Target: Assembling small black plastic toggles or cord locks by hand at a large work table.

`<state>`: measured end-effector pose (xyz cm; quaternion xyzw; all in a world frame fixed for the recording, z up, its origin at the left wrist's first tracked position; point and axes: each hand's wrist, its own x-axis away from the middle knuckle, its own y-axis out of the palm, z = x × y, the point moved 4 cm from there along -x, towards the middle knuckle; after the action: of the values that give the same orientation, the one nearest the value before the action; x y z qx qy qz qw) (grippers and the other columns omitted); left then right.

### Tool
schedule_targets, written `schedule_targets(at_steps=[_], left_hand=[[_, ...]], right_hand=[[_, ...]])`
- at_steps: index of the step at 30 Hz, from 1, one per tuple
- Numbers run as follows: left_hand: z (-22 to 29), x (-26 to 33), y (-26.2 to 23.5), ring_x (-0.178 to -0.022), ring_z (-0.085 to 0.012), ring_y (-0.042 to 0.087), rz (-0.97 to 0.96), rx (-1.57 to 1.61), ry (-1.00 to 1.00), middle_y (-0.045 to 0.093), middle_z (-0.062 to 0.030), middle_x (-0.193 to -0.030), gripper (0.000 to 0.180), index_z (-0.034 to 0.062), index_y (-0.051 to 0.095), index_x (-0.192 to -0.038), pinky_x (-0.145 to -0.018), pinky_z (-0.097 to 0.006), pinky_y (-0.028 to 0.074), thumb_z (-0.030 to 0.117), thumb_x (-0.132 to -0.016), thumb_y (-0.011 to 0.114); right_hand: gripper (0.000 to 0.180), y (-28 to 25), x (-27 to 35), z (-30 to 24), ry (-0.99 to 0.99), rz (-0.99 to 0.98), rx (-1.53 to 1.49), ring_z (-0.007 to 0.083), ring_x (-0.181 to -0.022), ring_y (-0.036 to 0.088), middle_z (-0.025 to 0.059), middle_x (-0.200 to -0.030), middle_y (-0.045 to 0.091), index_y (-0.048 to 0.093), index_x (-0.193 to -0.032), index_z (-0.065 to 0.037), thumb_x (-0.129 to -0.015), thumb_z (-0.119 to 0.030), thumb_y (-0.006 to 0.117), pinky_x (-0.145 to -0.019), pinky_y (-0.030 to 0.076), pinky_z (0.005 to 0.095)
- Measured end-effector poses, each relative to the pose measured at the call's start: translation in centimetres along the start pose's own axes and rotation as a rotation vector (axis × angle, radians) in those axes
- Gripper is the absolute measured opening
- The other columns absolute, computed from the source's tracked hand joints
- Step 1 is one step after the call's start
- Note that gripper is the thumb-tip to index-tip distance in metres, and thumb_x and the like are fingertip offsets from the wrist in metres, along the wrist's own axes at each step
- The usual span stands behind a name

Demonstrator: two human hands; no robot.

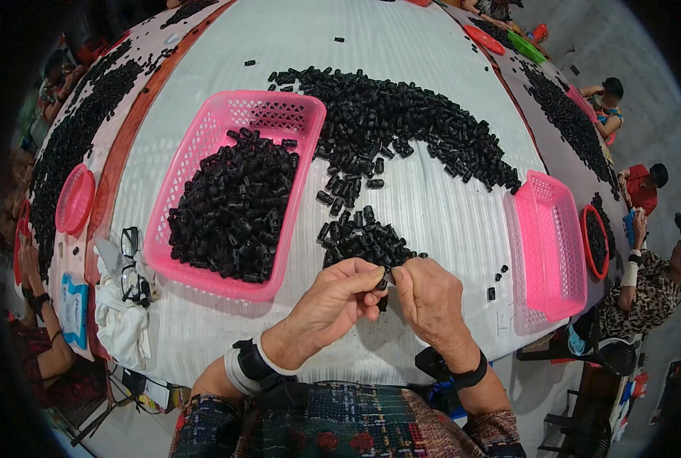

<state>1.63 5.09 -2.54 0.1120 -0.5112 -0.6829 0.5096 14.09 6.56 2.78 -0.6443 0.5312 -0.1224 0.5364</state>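
Observation:
My left hand (324,307) and my right hand (437,304) meet near the table's front edge, both closed. Between their thumbs and fingertips is a small black cylindrical plastic part (382,285), mostly hidden by the fingers. Just beyond my fingertips lies a small heap of similar black parts (365,238). A pink perforated basket (157,229) to the left of my hands holds many more of them. Behind the small heap, a large curved pile of black parts (401,107) stretches off to the right.
An empty pink basket (558,252) stands at right, beside a red bowl (596,244) of parts. A few loose parts (492,293) lie before it. Eyeglasses (133,263) rest on white cloth (115,320) at left. Several people sit along both sides.

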Motion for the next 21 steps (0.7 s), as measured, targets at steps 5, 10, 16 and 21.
schedule_targets(at_steps=[5,10,16,21], left_hand=[[-0.4,-0.3,-0.3,-0.063,-0.0095,0.052,0.025,0.018,-0.003,0.056,-0.0062,-0.076,0.010,0.0038,0.053,-0.087,-0.051,-0.024,0.045,0.013,-0.084,0.056],[-0.1,-0.2,0.4,-0.061,-0.0074,0.050,-0.025,-0.001,-0.043,0.055,-0.0006,-0.073,0.009,0.0069,0.054,-0.084,-0.053,-0.023,0.043,0.015,-0.086,0.053],[-0.2,-0.2,0.4,-0.064,-0.0090,0.051,-0.109,0.054,-0.050,0.056,-0.0036,-0.076,0.014,0.0034,0.054,-0.088,-0.052,-0.023,0.046,0.017,-0.087,0.052],[-0.2,-0.1,0.6,-0.062,-0.0067,0.048,-0.067,0.013,-0.064,0.054,0.0000,-0.073,0.010,0.0065,0.053,-0.084,-0.053,-0.023,0.043,0.017,-0.087,0.052]], right_hand=[[0.020,0.3,0.5,0.3,0.007,-0.055,-0.040,0.0249,-0.053,0.049,0.0080,-0.058,0.047,0.048,-0.065,-0.005,-0.082,-0.014,0.054,-0.044,0.038,0.0357],[0.018,-0.3,-0.1,0.9,0.082,0.033,-0.165,0.0271,-0.054,0.050,0.0103,-0.058,0.047,0.050,-0.067,-0.004,-0.082,-0.013,0.054,-0.046,0.038,0.0368],[0.017,-0.1,-0.2,0.6,0.068,0.020,-0.149,0.0259,-0.053,0.050,0.0094,-0.059,0.049,0.051,-0.068,-0.004,-0.082,-0.012,0.054,-0.046,0.039,0.0356],[0.017,0.1,0.1,0.7,0.039,0.033,-0.131,0.0253,-0.053,0.050,0.0088,-0.059,0.049,0.052,-0.068,-0.004,-0.082,-0.013,0.054,-0.046,0.039,0.0351]])
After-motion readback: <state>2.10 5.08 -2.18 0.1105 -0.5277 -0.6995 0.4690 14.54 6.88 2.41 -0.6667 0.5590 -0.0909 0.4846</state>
